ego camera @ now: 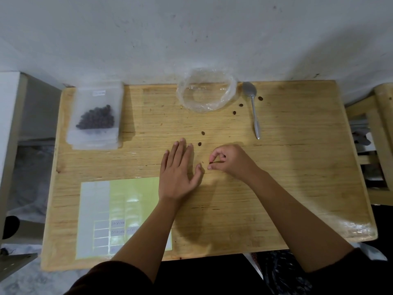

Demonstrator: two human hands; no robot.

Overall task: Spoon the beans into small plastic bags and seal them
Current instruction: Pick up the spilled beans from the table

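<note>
My left hand (178,169) lies flat and open on the wooden table (297,167), fingers spread. Just to its right, my right hand (228,159) pinches a single dark bean (210,163) between thumb and forefinger. Several loose beans are scattered beyond my hands, one bean (199,143) close to my left fingertips. A stack of small plastic bags (95,116) sits at the far left; the top one holds a heap of dark beans. A clear empty plastic bag (207,90), rolled open, rests at the far edge. The metal spoon (253,107) lies beside it, to the right.
A sheet of labels (119,209) with some handwriting lies at the near left, partly under my left forearm. The wall (191,35) rises right behind the table. A wooden chair frame (380,145) stands off the right edge.
</note>
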